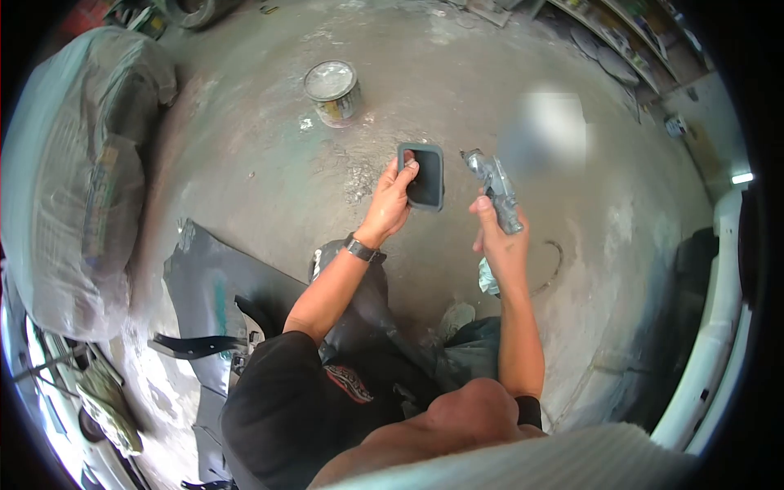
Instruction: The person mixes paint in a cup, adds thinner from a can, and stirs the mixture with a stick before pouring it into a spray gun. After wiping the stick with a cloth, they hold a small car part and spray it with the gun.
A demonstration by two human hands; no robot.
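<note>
My left hand (392, 194), with a dark watch on its wrist, grips the left wall of a dark grey rectangular hollow piece (442, 181). The thumb reaches over the rim into its opening, and the open side faces up toward me. To the right, my right hand (502, 245) is closed around a crumpled, silvery-grey elongated object (499, 186), smeared with dark patches. Its upper end points up and left, apart from the grey piece. I cannot make out what kind of thing it is.
A metal can (336, 102) with a whitish, stained top stands on the rough floor. At left is a bulky plastic-wrapped object (65, 188). A dark panel (220, 261) lies beside my knee. Shelves (612, 41) and a white vehicle body (706, 351) border the right.
</note>
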